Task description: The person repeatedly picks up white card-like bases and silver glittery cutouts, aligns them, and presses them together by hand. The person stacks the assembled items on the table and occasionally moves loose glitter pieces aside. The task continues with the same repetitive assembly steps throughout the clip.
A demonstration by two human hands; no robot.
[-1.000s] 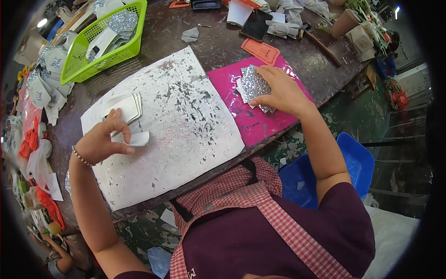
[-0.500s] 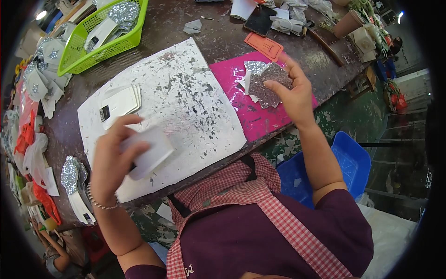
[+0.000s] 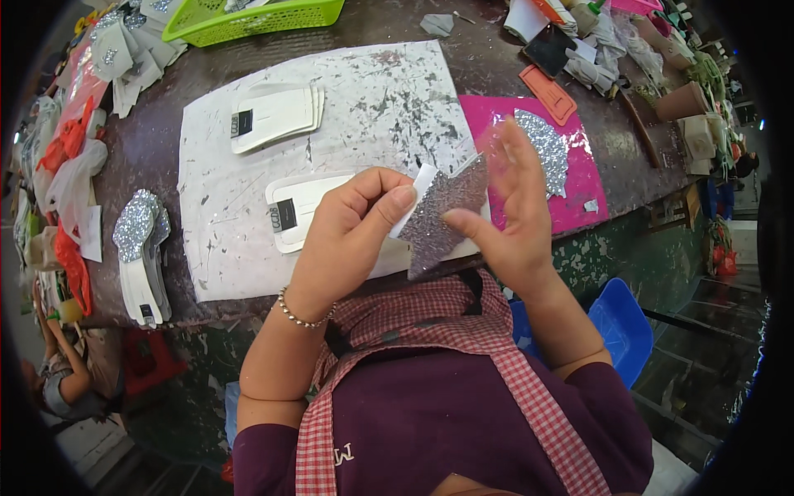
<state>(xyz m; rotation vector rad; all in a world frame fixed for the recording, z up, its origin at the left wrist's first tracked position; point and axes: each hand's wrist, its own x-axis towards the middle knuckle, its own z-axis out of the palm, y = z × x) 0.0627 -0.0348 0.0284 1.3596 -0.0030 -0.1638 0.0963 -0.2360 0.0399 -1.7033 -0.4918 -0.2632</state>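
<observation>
My left hand (image 3: 356, 227) pinches the white edge strip of a dark silvery glitter piece (image 3: 447, 207) between thumb and fingers, above the front of the paint-marked white board. On the right, my right hand (image 3: 517, 215) is open with fingers raised, its thumb against the glitter piece. Just left of my left hand, a white card with a black label (image 3: 306, 211) lies on the white board (image 3: 223, 178), partly hidden. Farther back is a small stack of similar cards (image 3: 281, 116). Behind my right hand, silver glitter pieces (image 3: 546, 153) lie on a pink sheet (image 3: 591, 178).
An orange template (image 3: 547, 95) overlaps the pink sheet; a dark phone (image 3: 549, 50) lies beyond. At the back stands a green basket (image 3: 256, 29). Glitter-topped cards (image 3: 142, 256) lie at the left edge. A blue bin (image 3: 624, 331) is below right. Another person (image 3: 70, 364) sits lower left.
The pale card from my left hand now lies on the white board. The dark glitter piece has come off the pink sheet to between my hands. The view has shifted.
</observation>
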